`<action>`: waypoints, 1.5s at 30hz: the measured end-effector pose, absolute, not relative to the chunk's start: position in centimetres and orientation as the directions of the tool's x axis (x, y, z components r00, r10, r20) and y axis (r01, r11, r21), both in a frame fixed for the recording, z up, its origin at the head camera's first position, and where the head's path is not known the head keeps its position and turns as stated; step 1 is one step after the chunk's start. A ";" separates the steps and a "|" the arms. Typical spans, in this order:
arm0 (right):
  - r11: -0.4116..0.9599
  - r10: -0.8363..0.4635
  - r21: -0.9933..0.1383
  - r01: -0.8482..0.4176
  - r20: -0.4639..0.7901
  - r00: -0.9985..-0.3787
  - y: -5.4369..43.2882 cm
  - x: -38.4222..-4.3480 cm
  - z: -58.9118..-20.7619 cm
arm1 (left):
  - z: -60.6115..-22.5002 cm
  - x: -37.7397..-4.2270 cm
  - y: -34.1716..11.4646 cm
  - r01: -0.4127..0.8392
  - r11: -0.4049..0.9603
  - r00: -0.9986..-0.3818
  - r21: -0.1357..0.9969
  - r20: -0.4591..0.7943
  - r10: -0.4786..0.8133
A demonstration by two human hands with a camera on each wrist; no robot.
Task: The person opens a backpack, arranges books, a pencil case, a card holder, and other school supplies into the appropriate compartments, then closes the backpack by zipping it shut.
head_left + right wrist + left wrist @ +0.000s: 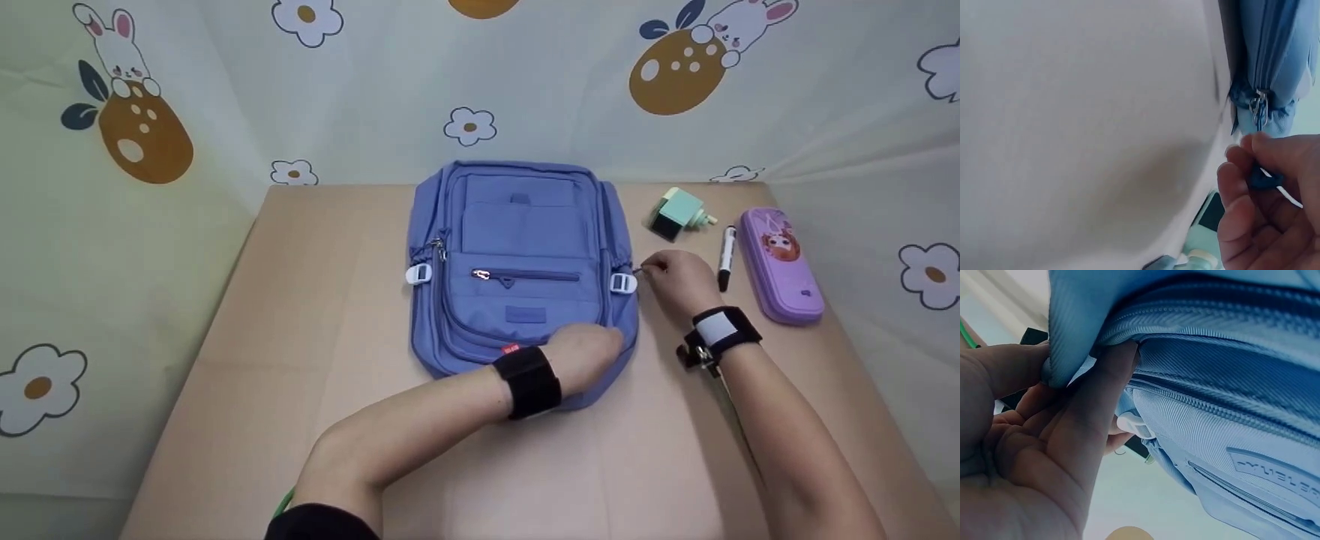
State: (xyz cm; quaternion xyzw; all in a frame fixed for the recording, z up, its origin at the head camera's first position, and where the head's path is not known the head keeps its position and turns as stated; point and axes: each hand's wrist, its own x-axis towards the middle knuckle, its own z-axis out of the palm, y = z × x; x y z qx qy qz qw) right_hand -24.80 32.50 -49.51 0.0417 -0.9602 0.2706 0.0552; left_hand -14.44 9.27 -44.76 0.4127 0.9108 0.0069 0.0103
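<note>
A blue backpack (525, 232) lies front side up on the table, with white side buckles (623, 283) and a short front zipper (529, 276). At its lower right edge, my left hand (585, 356) pinches a fold of the fabric (1072, 320) between thumb and fingers. By the backpack's right side, my right hand (682, 281) pinches the blue zipper pull (1265, 179) of a side zipper. The metal slider (1261, 107) shows just beyond those fingertips. From the head view, the left fingertips are hidden.
Right of the backpack lie a mint-green and black block with a knob (681, 213), a white marker with a black cap (727, 259) and a purple pencil case (782, 266). A patterned curtain (555, 90) hangs behind the brown table (300, 315).
</note>
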 end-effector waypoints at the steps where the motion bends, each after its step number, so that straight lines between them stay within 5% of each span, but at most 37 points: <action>1: 0.844 -0.026 -0.528 -0.090 0.127 -0.992 32.6 -24.9 -49.6 | -44.8 -14.4 9.3 0.752 0.659 -0.659 0.019 -0.015 0.752; 19: 0.849 0.101 -0.523 0.081 0.010 -0.995 32.3 -25.7 -49.5 | -44.9 -13.8 9.2 0.756 0.655 -0.655 -0.019 -0.013 0.755; 32: 0.864 0.042 -0.498 -0.074 0.218 -0.975 31.9 -23.7 -48.5 | -42.8 -12.8 3.5 0.801 0.573 -0.575 0.171 -0.041 0.817; 45: 0.827 -0.203 -0.393 -0.401 0.455 -0.867 29.3 -20.3 -46.7 | -43.2 -17.6 -8.6 0.643 0.714 -0.764 0.276 0.283 0.579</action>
